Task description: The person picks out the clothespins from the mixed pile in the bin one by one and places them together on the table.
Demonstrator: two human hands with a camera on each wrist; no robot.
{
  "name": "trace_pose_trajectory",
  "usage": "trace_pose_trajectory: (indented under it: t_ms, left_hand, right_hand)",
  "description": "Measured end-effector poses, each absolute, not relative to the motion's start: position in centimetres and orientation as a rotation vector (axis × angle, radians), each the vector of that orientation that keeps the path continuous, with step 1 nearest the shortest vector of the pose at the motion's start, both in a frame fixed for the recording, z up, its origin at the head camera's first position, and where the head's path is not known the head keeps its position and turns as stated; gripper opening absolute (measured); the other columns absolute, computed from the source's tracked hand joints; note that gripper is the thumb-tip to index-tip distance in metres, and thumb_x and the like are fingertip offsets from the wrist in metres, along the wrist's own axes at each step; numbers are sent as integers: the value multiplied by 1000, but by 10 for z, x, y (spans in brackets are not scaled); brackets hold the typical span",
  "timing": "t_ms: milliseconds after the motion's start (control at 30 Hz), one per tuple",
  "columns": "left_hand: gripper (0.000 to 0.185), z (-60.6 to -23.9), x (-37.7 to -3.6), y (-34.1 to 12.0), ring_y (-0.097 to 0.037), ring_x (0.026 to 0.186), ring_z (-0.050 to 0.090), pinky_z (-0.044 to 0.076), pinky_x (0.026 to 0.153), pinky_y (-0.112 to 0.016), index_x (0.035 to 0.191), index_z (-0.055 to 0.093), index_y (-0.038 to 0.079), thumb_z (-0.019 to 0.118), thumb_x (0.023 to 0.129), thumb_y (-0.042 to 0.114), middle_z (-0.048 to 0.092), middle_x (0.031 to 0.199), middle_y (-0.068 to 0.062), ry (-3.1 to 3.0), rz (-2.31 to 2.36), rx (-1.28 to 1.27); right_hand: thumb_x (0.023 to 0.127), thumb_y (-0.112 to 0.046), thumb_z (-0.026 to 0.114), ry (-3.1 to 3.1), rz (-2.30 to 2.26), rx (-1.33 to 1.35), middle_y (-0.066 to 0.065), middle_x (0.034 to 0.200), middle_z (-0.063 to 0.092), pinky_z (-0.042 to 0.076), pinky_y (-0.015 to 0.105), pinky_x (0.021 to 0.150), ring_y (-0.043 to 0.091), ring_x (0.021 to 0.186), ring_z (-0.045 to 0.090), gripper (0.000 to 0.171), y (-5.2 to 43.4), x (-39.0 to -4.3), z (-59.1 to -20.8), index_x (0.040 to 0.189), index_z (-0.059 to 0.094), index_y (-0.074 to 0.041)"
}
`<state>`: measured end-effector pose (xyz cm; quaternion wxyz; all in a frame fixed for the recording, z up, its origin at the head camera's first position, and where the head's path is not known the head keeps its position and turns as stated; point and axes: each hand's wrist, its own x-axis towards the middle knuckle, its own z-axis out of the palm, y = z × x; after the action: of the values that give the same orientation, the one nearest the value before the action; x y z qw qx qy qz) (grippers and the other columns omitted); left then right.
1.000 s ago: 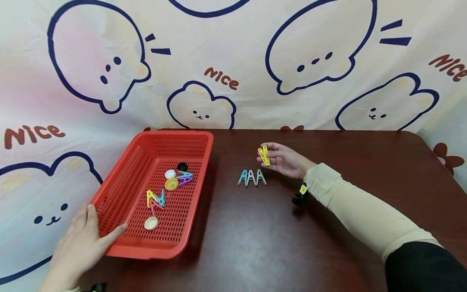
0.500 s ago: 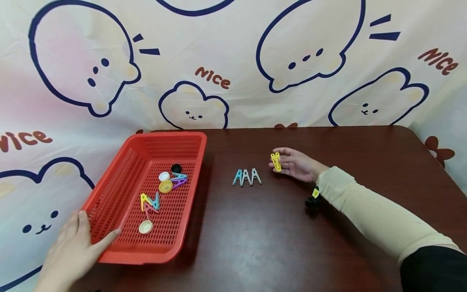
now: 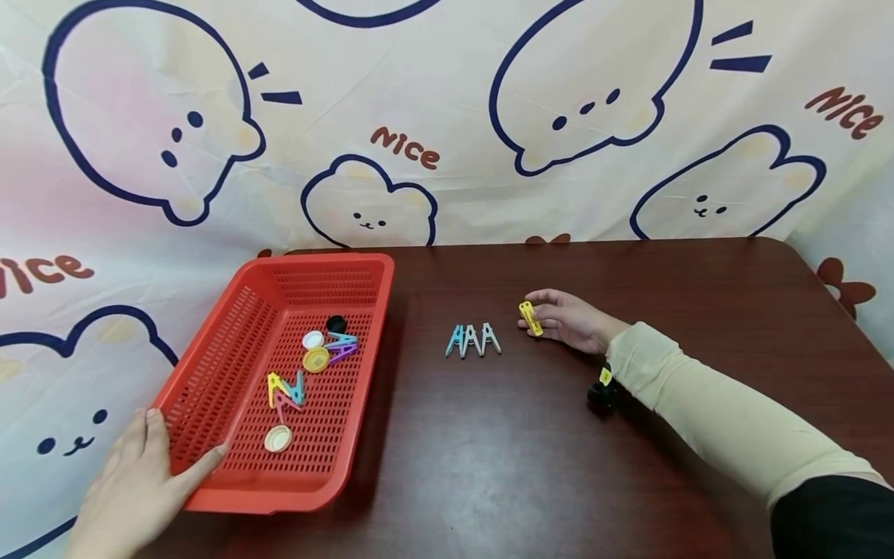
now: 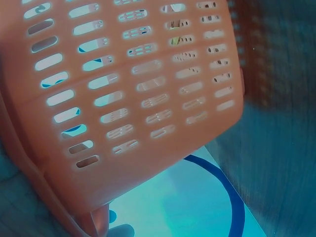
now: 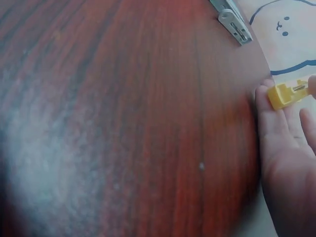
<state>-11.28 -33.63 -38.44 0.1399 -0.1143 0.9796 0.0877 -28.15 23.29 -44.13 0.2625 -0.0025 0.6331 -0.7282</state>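
Two hands are at work on one dark wooden worktop [image 3: 628, 481], against a cartoon-print backdrop cloth [image 3: 447, 116]. The red perforated basket [image 3: 209, 365] sits at 9 o'clock from the worktop centre; it holds loose pegs and a few small round caps. The left hand [image 3: 136, 485] is at the basket's near left corner, thumb laid along the rim and fingers straight against the outer wall, curled round nothing.

The right hand [image 3: 569, 320] lies low at the worktop, palm facing left, pinching a yellow clothes peg [image 3: 530, 317] between thumb and fingertips. The peg's long axis runs roughly 11 to 5 o'clock in the head view. In the wrist view only one end of it [image 5: 286, 94] shows past the fingers.

Three pegs in a row [image 3: 472, 340], one blue and two grey, stand touching each other at 8 o'clock from the yellow peg, near but apart. The right hand is much the nearer to them; the left hand is well apart.
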Motion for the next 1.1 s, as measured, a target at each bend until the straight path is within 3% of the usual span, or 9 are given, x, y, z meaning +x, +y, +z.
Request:
trace_pose_trajectory:
  t_ms: [267,533,700,933,1100]
  left_hand:
    - [124,-385,-113,-335,-70,137,4,17,104,-84,145,-10,-27,46,98,73,-9,150,-52,2801,257,-368]
    - [122,-384,-113,-335,-70,136,6,20,103,-84,145,-9,-27,45,98,72,-6,150,-52,2826,258,-343]
    - [121,-384,-113,-335,-70,135,7,21,101,-86,146,-9,-27,45,99,71,-4,150,-53,2846,262,-317]
    - [122,-384,-113,-335,-70,135,8,20,102,-85,146,-8,-27,46,98,71,-4,150,-53,2844,248,-335]
    - [122,-385,-113,-335,-70,136,8,19,103,-84,145,-7,-27,46,98,72,-5,150,-52,2853,237,-342]
  right_hand:
    - [105,-7,57,2196,-1674,-65,28,141,55,55,28,85,24,115,62,43,224,-281,-440,143,42,7]
    - [99,-7,65,2463,-1377,-245,24,132,63,55,32,71,31,109,65,44,215,-277,-431,139,52,4]
    - [99,-7,66,2506,-1327,-221,20,131,65,55,32,72,31,112,64,41,214,-276,-429,138,55,1]
    - [104,-5,57,2133,-1756,46,24,134,54,56,27,82,19,106,65,43,219,-276,-434,143,41,6]
    - [105,-3,54,1983,-1908,152,18,129,51,56,26,84,11,98,64,45,220,-273,-435,144,35,8]
